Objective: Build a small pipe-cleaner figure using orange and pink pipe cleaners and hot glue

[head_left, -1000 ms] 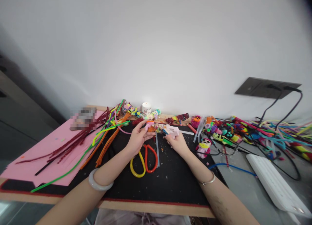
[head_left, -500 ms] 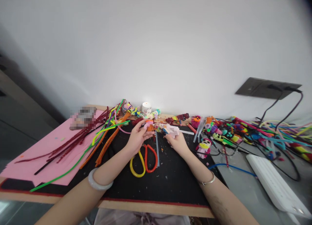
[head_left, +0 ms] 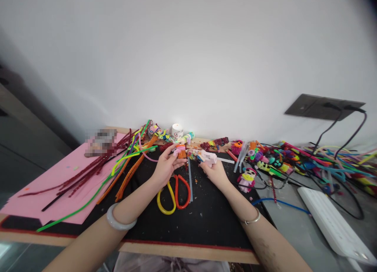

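Note:
My left hand (head_left: 165,168) pinches a small fuzzy pipe-cleaner piece (head_left: 182,154) in orange and pink, held over the black mat (head_left: 176,234). My right hand (head_left: 217,174) is wrapped round a pale pink hot glue gun (head_left: 209,157). Its nozzle end points left toward the piece, though small colourful bits around it make the tip hard to see. A clear glue stick (head_left: 226,160) shows at the gun's right. Below the hands lie scissors (head_left: 188,195) with one yellow and one red handle loop, their blades mostly out of sight.
Pink paper sheets (head_left: 38,193) with loose pipe cleaners (head_left: 88,174) lie at left. A white cup-like roll (head_left: 177,131) stands by the wall. At right are a fuzzy doll (head_left: 246,180), more craft pieces (head_left: 273,158), black cables and a white power strip (head_left: 330,225).
The orange and pink piece has turned slightly in my left fingers. My right hand and the glue gun stay almost still.

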The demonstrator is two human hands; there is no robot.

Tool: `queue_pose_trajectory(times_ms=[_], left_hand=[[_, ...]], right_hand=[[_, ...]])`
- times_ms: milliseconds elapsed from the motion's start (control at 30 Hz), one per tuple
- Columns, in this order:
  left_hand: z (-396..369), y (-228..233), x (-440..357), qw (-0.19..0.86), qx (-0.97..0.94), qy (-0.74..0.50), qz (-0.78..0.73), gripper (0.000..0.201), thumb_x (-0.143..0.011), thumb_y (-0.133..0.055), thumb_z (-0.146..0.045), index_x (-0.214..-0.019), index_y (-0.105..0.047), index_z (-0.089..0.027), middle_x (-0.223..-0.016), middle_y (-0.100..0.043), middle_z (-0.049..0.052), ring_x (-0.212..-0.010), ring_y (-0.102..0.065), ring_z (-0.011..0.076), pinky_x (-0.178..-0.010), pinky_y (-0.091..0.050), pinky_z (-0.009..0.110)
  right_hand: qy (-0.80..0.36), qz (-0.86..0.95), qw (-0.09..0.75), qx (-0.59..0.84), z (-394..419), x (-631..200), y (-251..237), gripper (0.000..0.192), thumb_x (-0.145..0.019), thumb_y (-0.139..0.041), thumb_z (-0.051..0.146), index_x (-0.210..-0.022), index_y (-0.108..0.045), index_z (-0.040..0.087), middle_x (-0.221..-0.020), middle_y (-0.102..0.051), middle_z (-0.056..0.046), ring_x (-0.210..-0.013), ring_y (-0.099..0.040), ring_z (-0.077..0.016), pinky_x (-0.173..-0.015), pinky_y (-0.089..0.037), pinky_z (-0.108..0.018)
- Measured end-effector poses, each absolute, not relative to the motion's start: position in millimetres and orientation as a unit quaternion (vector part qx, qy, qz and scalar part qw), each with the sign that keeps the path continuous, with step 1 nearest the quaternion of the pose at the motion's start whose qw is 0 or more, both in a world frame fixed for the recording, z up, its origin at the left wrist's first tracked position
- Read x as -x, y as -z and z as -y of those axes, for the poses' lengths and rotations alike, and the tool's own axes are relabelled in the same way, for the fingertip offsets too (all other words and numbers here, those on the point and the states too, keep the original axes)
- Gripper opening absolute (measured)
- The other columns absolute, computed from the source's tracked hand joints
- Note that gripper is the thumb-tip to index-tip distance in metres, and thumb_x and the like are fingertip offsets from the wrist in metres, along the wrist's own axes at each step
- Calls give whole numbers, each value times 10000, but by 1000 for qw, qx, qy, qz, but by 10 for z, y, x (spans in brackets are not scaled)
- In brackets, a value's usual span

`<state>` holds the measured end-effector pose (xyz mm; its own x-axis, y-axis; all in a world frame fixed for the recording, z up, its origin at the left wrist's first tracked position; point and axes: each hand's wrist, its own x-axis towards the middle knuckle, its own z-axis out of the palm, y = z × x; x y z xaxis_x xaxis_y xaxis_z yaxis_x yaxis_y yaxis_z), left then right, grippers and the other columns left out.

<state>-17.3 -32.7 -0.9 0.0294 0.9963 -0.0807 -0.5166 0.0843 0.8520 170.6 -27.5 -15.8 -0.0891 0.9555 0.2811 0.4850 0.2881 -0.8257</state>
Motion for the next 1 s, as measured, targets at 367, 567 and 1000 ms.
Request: queue_pose_trajectory(times_ms=[367, 567, 1000], left_hand=[[306, 12, 206, 596, -356, -615, -374, 415, -784, -585, -244, -1187, -489, -223, -907, -662, 33, -687, -681, 122, -642, -540, 204], [328, 1, 195, 553, -409, -611, -392, 439, -779, -586, -298, -1197, -483, -213, -870, -658, 32, -682, -682, 141, -655, -551, 230], [399, 10, 119, 513, -514, -567, -388, 360, -774, -577, -293, -1122, -571, -203, -1022, -644, 69, -681, -668, 166, -661, -565, 300]], right_hand=[[-59, 763, 278, 580, 304, -1782, 46, 160, -802, -481, 309, -870, -554, 184, -805, -605, -41, -685, -566, -167, -591, -390, -248], [38, 742, 118, 659, 388, -1725, -30, 335, -726, -515, 255, -1049, -504, 167, -969, -561, -119, -863, -540, -270, -701, -382, -361], [-8, 828, 315, 465, 577, -1543, -186, 263, -711, -600, 369, -871, -508, 180, -833, -561, -57, -841, -519, -222, -730, -365, -315]])
